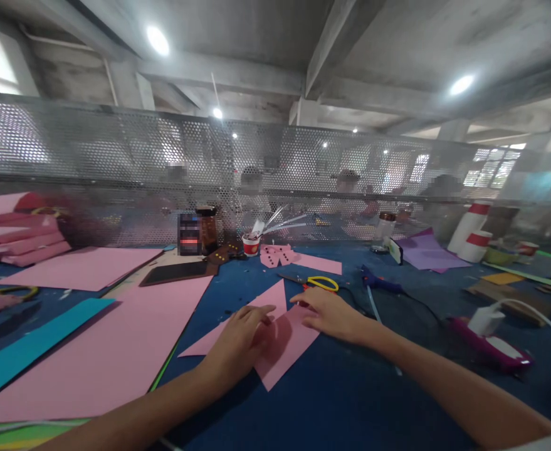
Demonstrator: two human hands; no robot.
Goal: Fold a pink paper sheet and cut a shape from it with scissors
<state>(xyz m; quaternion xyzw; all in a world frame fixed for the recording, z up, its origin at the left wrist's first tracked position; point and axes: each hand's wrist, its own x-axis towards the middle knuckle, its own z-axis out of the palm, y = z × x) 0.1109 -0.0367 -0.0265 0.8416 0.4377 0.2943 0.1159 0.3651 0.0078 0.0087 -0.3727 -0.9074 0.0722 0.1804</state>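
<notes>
A folded sheet of pink paper (287, 341) with pointed corners lies on the blue table in front of me. My left hand (240, 338) rests over its left part, fingers bent and pressed on the fold; the thumb is mostly hidden. At its upper right edge my right hand (331, 313) grips the paper between thumb and fingers. Just beyond the right hand lie scissors (322, 284) with yellow handles. Behind the sheet are a pink dotted paper piece (278, 255) and a pink strip (320, 263).
Large pink sheets (110, 338), a teal strip (35, 344) and a dark tablet-like slab (176, 273) cover the left. A blue glue gun (381, 280) and a purple power strip (491, 347) with cords lie right. A paper cup (251, 245) stands behind, before a perforated metal screen (279, 156).
</notes>
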